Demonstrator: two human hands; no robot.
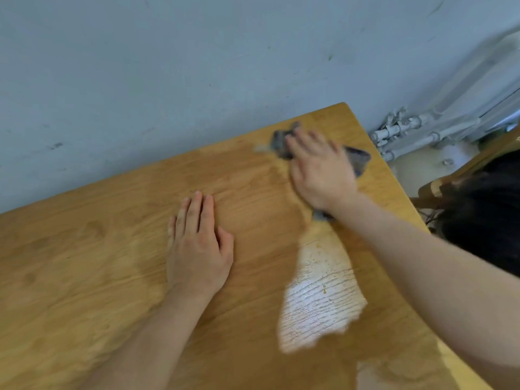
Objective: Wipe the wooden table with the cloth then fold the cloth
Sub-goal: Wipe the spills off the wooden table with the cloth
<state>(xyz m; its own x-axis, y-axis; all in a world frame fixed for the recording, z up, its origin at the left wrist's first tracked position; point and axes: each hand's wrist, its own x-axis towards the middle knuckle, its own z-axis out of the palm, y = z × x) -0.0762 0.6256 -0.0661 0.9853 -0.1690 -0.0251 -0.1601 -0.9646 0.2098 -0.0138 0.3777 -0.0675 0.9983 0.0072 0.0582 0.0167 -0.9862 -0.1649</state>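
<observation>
Wet patch [318, 299] shines on the table [84, 277] toward its front edge, rt side, so that strip looks already wiped. The wood left of it is duller, w/ fainter damp marks. L hand [197, 249] lies flat at mid table, palm down, fingers straight & together, holding nothing; prob. just bracing. R hand [320, 170] is by the table's far rt corner, fingers stretched out, pressing the cloth [357, 159] flat. No curl or pinch shows, tho it's blurred there. Cloth sits bunched under palm & fingers, w/ bits poking out past the fingertips, by the wrist & toward the table's rt edge.

Step = wiping. To do it well, I'd say: even palm pressure, overlapping strokes, run right out to corner & edges w/o pushing cloth off the table, then shift L hand to get the wood under it. Fold not yet begun.
</observation>
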